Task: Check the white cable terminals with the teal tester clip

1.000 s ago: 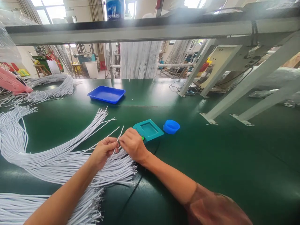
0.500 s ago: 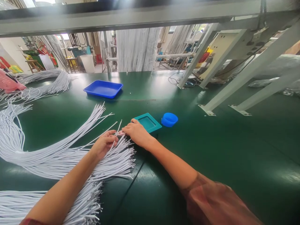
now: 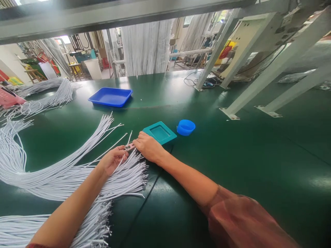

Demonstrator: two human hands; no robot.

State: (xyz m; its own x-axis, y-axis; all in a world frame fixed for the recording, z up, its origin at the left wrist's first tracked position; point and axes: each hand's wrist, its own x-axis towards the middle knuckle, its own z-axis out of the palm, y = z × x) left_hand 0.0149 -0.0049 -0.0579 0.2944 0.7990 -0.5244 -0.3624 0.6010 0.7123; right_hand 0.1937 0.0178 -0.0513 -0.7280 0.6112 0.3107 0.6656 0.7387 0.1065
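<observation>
My left hand (image 3: pixel 111 161) pinches a thin white cable (image 3: pixel 130 137), whose free end sticks up past the fingertips. My right hand (image 3: pixel 148 146) is closed around a small pale pink tool (image 3: pixel 131 146) with a rounded end. That end touches or nearly touches the cable at my left fingertips; its exact kind is too small to tell. Beneath both hands lies a thick bundle of white cables (image 3: pixel 126 177), its cut ends fanned to the right. A teal tray (image 3: pixel 169 135) sits just beyond my right hand, partly covered by its fingers.
A round blue cup (image 3: pixel 186 127) stands right of the teal tray. Farther back is a blue rectangular tray (image 3: pixel 110 97). More cable bundles (image 3: pixel 62 91) lie at the left. Metal frame legs (image 3: pixel 232 112) rise from the green table (image 3: pixel 245 165) at the right.
My view has shifted slightly, so the table things sit a little differently. The pink tool shows more clearly between my hands, its end nearer my left fingertips. Both hands keep their grips.
</observation>
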